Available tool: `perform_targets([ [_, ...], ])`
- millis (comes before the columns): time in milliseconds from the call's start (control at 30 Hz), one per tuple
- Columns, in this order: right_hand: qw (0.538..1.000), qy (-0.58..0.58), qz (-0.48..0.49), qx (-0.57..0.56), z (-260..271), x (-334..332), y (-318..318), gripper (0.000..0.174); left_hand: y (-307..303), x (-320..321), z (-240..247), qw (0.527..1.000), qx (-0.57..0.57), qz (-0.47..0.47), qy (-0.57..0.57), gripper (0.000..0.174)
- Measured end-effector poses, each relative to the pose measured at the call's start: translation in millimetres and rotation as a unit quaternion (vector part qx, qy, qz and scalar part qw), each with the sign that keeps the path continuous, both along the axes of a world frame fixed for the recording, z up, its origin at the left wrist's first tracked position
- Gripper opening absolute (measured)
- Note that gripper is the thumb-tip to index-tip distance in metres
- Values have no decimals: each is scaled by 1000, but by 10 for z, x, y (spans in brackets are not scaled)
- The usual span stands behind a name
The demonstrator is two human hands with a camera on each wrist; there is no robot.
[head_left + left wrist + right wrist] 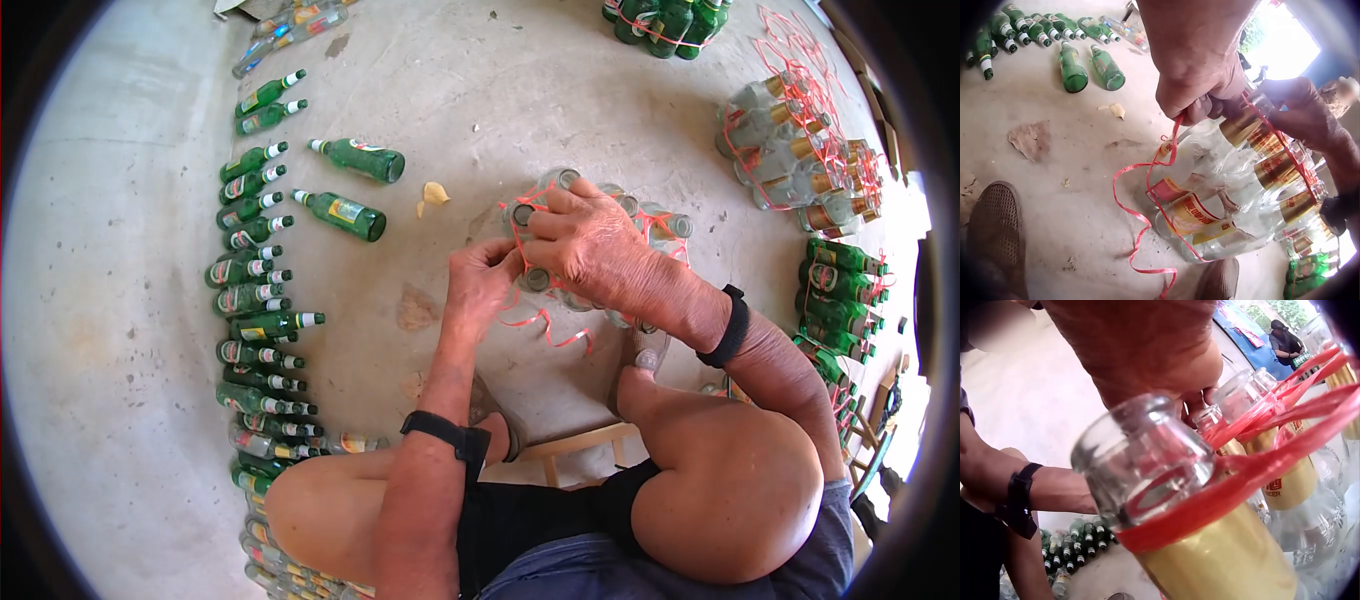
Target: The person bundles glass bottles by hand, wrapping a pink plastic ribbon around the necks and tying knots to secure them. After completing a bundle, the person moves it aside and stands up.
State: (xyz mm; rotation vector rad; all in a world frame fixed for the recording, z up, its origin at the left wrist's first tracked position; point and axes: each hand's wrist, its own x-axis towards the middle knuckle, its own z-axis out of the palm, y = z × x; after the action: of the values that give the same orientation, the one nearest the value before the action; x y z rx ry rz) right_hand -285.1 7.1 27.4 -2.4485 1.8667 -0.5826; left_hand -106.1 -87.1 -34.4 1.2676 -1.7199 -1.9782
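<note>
Left hand (485,280): thumb and fingers pinched together on the red string (1222,494), just at the near-left edge of the clear bottle bundle (1222,206). One string, and one loose tail curls on the concrete floor (150,300) below this hand.

Right hand (590,240): lies on top of the bundle's mouths, touching the left hand, with fingers curled round the string where it crosses the necks.

The bundle is one cluster standing upright under both hands. At least four gold-foiled necks show from the left wrist. The full count is hidden by the right hand. The string wraps the necks just under the rims.

Beyond the left hand, two green bottles lie on their sides, apart from each other: (360,158) and (343,214). One yellowish scrap (432,195) lies between them and the hands.

Further left of the left hand is one long row of green bottles (255,290), lying down. I can't count them reliably.

Beyond and right of the right hand are string-tied bundles: one clear (790,155), one green (665,20), and more green (840,290), well apart from the hands.

Two shoes are below the hands: (997,231) and (1219,281).
</note>
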Motion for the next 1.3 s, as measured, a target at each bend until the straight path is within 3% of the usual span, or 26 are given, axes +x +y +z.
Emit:
perform_targets([
  [233, 1000, -7, 1, -5, -80, 22, -19, 9, 6, -53, 45, 996, 92, 17, -4, 10],
  [500, 999, 27, -7, -23, 3, 63, 17, 7, 0, -104, -13, 993, 113, 28, 18, 18],
  [767, 999, 46, -2, -25, 27, 70, 52, 11, 6, -72, 36, 997, 69, 18, 14, 18],
  [967, 1000, -5, 19, -18, 112, -36, 6, 10, -26, -67, 178, 998, 67, -1, -6, 18],
  [1067, 999, 10, 12, 34, 204, -148, -55, 12, -5, -92, 236, 999, 49, -6, -11, 17],
  [1167, 998, -22, -32, 57, 322, -182, -27, 16, -9, -62, 228, 999, 43, -18, -7, 19],
  [1300, 975, -162, -70, 136, 289, -302, 6, 16, -27, -61, 99, 999, 48, -13, 17, 19],
])
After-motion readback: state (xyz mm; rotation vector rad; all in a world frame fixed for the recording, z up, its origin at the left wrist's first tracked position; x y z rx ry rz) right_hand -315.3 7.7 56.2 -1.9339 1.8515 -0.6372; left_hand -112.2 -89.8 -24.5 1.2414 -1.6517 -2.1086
